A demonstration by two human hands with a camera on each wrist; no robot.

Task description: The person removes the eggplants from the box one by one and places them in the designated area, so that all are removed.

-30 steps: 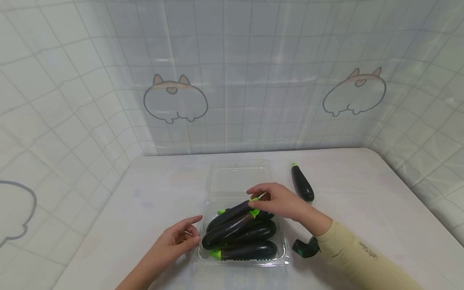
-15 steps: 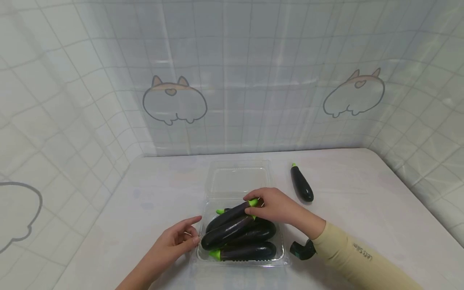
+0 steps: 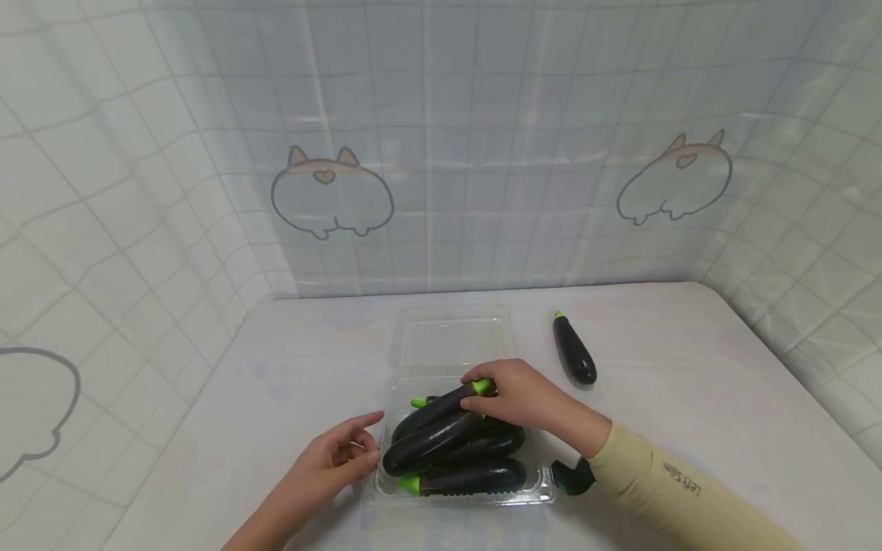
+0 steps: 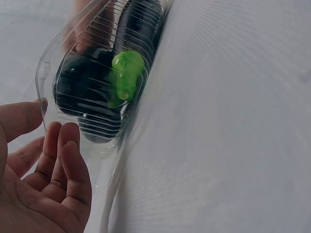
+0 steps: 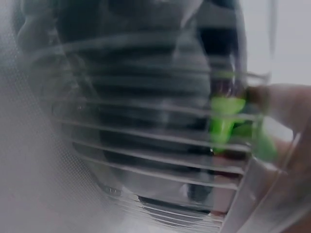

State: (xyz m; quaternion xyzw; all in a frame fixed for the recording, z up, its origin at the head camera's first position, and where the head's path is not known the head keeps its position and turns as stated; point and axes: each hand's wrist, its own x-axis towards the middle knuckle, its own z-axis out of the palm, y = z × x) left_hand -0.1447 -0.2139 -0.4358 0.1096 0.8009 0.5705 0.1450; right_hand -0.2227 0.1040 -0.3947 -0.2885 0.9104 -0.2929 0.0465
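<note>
In the head view, several dark purple toy-like eggplants (image 3: 475, 476) with bright green caps lie piled in a clear plastic clamshell box (image 3: 540, 501). My right hand (image 3: 513, 392) is over the pile's right side, its thumb and fingers pinching the top eggplant (image 3: 436, 408) at its green stem end. My left hand (image 3: 338, 459) lies at the box's left edge with loosely bent fingers. In the left wrist view, its fingertips (image 4: 70, 133) are right at the rim. The right wrist view, partly blurred, shows the ribbed box wall (image 5: 146, 131) close up, with green stems behind it.
The box's clear lid (image 3: 455, 340) lies folded back on the table (image 3: 317, 344). A single eggplant (image 3: 574, 348) lies behind the right forearm. A small dark device (image 3: 572, 477) hangs by the right wrist. A grid-patterned white sheet (image 3: 496, 214) rises around the table.
My right hand has moved slightly left and down, its fingers closing around the top eggplant's stem end. My left hand and the box have stayed put.
</note>
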